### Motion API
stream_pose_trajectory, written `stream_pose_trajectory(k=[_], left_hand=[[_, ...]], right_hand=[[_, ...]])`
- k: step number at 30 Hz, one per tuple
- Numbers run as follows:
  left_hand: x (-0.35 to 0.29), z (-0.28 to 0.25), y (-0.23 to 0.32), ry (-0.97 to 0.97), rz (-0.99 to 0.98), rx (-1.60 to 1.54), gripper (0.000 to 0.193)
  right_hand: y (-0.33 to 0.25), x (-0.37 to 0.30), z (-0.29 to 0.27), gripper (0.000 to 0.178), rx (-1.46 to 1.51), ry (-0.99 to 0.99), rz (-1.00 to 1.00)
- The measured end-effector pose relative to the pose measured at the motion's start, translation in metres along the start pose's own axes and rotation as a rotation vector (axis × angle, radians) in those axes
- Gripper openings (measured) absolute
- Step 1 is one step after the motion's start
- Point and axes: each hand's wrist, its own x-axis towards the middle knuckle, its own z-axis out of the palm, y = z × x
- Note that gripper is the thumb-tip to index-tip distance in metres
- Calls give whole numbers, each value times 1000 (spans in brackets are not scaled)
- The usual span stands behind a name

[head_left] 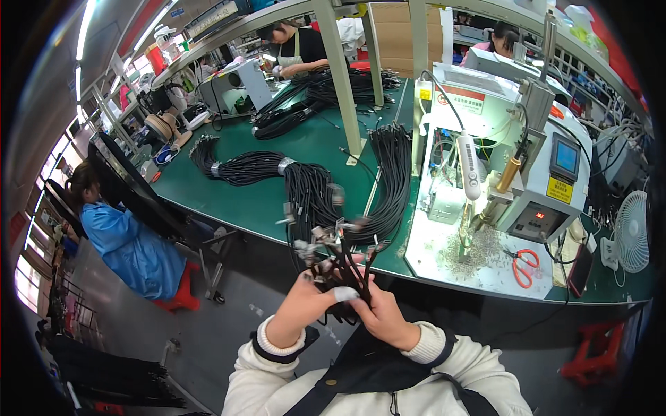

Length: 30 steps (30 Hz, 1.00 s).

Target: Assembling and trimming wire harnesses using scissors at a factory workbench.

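Both my hands are close together at the front edge of the green table, closed round a bunch of black cables (343,267) with metal connector ends pointing up and away from me. My left hand (305,305) wraps its side of the bunch, a white covering on its thumb. From the other side my right hand (385,315) grips the same cables. Just beyond lies a long tied bundle of black cables (243,168), bent toward me and partly hidden behind the held ends. Another cable bundle (390,173) curves down the table to its right.
At right stands a machine (548,180) with a small screen, its metal plate littered with scraps. Red-handled scissors (525,269), a phone (580,270) and a white fan (631,232) lie nearby. More cables (312,97) lie farther back. A person in blue (132,243) sits at left.
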Motion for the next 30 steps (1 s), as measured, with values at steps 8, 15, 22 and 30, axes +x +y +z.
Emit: stream_pose_trajectory(k=[8,15,22,30], left_hand=[[-9,-41,5,500,175,53,30],[14,22,-22,168,197,-68,32],[19,-7,-28,252,192,-16,24],[24,12,-39,276,172,-143,17]], right_hand=[[-2,-2,-14,12,309,145,16],[3,12,-11,14,63,-80,252],[9,4,-14,22,7,166,-109],[9,11,-15,29,22,32,38]])
